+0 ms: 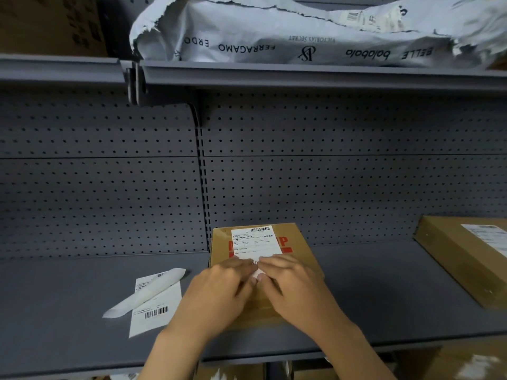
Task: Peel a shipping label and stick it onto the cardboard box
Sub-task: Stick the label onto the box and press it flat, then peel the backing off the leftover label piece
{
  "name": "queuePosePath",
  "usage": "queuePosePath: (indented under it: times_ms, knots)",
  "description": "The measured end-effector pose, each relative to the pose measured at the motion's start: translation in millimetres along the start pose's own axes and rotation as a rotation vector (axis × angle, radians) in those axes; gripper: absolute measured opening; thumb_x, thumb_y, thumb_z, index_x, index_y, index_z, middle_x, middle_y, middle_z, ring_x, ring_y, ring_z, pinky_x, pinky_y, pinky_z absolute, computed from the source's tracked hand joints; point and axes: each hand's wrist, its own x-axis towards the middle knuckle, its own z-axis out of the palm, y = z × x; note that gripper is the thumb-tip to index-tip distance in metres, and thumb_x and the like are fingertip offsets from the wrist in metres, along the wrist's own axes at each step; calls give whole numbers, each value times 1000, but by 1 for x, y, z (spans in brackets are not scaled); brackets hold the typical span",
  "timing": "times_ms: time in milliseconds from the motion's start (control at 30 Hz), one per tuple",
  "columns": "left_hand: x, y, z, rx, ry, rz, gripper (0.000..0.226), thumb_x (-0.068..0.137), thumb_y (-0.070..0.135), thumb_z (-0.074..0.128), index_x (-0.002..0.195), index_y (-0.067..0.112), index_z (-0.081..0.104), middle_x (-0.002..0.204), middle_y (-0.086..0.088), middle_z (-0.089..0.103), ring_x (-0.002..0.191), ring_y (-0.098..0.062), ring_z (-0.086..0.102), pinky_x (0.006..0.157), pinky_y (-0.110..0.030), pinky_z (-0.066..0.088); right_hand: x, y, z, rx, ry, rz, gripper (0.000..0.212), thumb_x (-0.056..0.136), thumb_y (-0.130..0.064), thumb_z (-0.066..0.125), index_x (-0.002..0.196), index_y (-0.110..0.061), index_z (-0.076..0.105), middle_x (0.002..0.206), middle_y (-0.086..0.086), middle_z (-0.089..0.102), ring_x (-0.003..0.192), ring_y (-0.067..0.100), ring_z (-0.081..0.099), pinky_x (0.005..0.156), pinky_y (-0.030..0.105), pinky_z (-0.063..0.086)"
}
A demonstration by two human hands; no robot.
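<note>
A brown cardboard box (299,248) with red print lies on the grey shelf, in the middle. A white shipping label (253,241) lies flat on its top, barcode at the far edge. My left hand (219,294) and my right hand (296,286) both rest on the near part of the label, fingertips almost touching, fingers flat and pressed down on it. The hands hide the label's near edge and much of the box top.
Left of the box lies another white label sheet (157,311) with a curled strip of backing paper (145,293) across it. A second labelled cardboard box (463,256) sits at the right. A torn grey mailer bag (301,31) fills the upper shelf. Perforated panel behind.
</note>
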Motion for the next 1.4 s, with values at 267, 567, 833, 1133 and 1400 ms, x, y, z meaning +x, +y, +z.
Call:
queuePosePath:
  times_ms: [267,567,833,1133,1400]
  knots:
    - [-15,-36,-2,-260,-29,-70,32,98,46,56,129,46,66,145,30,52,140,4,42,111,-28,42,-13,30,-15,-99,50,128,35,96,-43,47,117,-32,73,125,-18,69,121,3,58,88,20,48]
    - [-2,-1,7,-125,137,10,34,97,47,49,124,42,69,131,27,64,129,3,52,95,-24,50,-2,-6,-1,-24,42,43,34,93,-36,48,110,-26,75,119,-13,72,115,6,61,91,23,53]
    - [-25,-31,14,9,106,139,42,94,55,50,128,39,70,133,22,67,131,-3,58,107,-30,50,-24,19,-4,-18,69,54,36,93,-40,49,118,-30,73,122,-17,71,123,1,59,92,22,54]
    - [-43,-69,-6,119,113,77,49,95,63,42,126,39,71,133,13,69,127,-13,63,108,-35,46,-36,38,-19,-156,55,98,46,97,-53,35,127,-38,66,134,-22,61,140,2,37,97,29,48]
    - [-64,-117,-50,186,196,-82,48,97,55,41,130,33,68,133,10,70,132,-14,60,94,-34,56,23,-20,-12,-40,72,61,39,98,-37,51,135,-30,59,140,-12,60,139,6,42,107,27,38]
